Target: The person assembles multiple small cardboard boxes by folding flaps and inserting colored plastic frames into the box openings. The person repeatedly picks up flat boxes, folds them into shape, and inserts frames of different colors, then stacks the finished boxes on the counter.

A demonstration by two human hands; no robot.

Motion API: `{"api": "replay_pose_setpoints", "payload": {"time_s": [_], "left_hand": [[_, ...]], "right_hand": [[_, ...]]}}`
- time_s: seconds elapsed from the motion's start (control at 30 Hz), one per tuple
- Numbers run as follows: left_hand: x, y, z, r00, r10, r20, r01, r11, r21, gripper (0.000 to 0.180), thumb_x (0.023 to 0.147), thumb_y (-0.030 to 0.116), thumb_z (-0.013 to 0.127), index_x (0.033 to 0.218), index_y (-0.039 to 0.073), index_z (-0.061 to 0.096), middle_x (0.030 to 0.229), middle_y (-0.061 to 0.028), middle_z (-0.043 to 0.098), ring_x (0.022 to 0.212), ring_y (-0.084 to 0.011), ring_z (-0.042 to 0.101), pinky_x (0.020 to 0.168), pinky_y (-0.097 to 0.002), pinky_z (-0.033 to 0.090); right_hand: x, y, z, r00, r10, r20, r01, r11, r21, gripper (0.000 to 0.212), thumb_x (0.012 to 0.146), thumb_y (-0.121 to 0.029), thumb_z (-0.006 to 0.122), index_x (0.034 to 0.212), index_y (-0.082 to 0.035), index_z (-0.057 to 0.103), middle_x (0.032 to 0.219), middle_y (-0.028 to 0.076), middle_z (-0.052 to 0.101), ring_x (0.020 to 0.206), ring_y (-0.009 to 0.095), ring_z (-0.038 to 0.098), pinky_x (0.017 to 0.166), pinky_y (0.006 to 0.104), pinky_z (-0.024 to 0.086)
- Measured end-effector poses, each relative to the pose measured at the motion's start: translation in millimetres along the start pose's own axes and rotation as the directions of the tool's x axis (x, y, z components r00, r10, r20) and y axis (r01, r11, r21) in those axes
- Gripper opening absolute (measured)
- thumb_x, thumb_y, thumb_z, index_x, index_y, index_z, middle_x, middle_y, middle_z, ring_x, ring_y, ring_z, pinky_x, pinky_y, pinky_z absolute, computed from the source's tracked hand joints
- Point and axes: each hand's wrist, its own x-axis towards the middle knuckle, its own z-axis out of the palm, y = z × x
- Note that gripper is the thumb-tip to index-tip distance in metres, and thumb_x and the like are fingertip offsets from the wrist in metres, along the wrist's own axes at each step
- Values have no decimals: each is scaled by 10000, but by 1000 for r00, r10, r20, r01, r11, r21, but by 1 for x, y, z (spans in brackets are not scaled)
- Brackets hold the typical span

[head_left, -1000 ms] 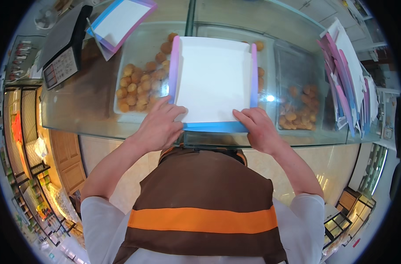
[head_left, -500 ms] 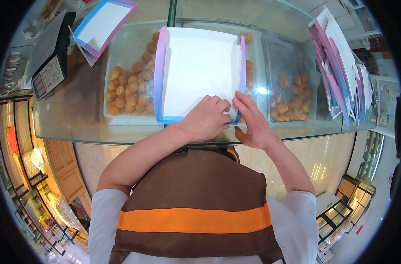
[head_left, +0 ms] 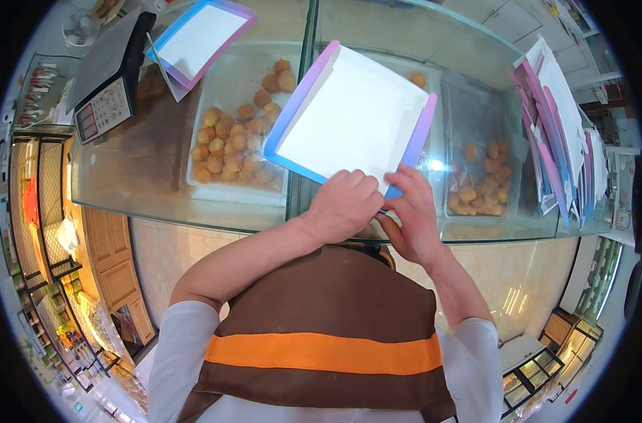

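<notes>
A shallow cardboard box (head_left: 353,106), white inside with blue-to-purple side walls, lies turned at an angle on the glass counter. Its far edge is flat, with no raised wall in purple there. My left hand (head_left: 346,204) curls its fingers over the near corner of the box. Right beside it, my right hand (head_left: 414,215) closes thumb and fingers around the same corner from the right. The fold between the two hands is mostly hidden by my fingers.
Under the glass top (head_left: 152,201) are trays of round golden pastries (head_left: 226,144) and more pastries (head_left: 486,183) at right. A scale (head_left: 104,109) and another folded box (head_left: 202,39) stand at the left. Flat box blanks (head_left: 546,120) lean in a stack at the right.
The box has turned clockwise, so its near right corner now points toward me. Both hands have stayed at that corner, with the fingers drawn closer together. The view has shifted slightly.
</notes>
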Motion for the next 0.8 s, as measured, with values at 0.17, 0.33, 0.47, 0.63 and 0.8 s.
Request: {"api": "replay_pose_setpoints", "payload": {"time_s": [0.17, 0.33, 0.47, 0.63, 0.8], "left_hand": [[9, -7, -76, 580, -464, -670, -11, 817, -576, 146, 959, 205, 659, 972, 60, 652, 1008, -91, 684, 861, -266, 661, 762, -376, 525], [-9, -33, -97, 572, -820, -39, -396, -234, -888, 593, 1022, 485, 511, 1351, 8, 635, 1327, -105, 688, 1264, -249, 611, 1102, -405, 445], [-63, -58, -93, 764, -629, 143, 120, -79, -990, 726, 1069, 541, 465, 1542, -11, 484, 1468, -116, 612, 1353, -241, 558, 1105, -384, 435], [-34, -55, -137, 734, -654, -184, 106, 378, -920, 662, 1116, 335, 515, 1636, -24, 316, 1565, -119, 502, 1377, -205, 512, 1159, -349, 393], [-28, -43, -136, 679, -671, -298, 203, 561, -802, 580, 1136, 191, 488, 1641, -39, 318, 1469, -107, 550, 1332, -175, 528, 1171, -338, 385]], "right_hand": [[34, -1, -16, 813, 343, -471, -139, 899, 415, 822, 949, -350, 781, 1573, 15, 390, 1568, 179, 493, 1470, 324, 455, 1210, 487, 355], [60, 24, -11, 667, 743, -51, -41, 105, 994, 618, 1142, -425, 481, 1580, 3, 396, 1565, 157, 505, 1442, 273, 482, 1183, 453, 403], [70, 26, -14, 702, 709, -68, -7, 102, 995, 488, 1140, -361, 519, 1503, -34, 506, 1409, 107, 626, 1260, 200, 603, 1094, 377, 472], [63, 0, 8, 845, 533, -53, -170, 360, 917, 351, 1132, -233, 531, 1402, -10, 556, 1248, 43, 658, 1155, 111, 582, 1038, 319, 477], [70, -25, 1, 848, 505, -162, -90, 438, 894, 430, 1149, -252, 472, 1492, 5, 496, 1314, 60, 636, 1186, 123, 564, 1070, 325, 449]]}}
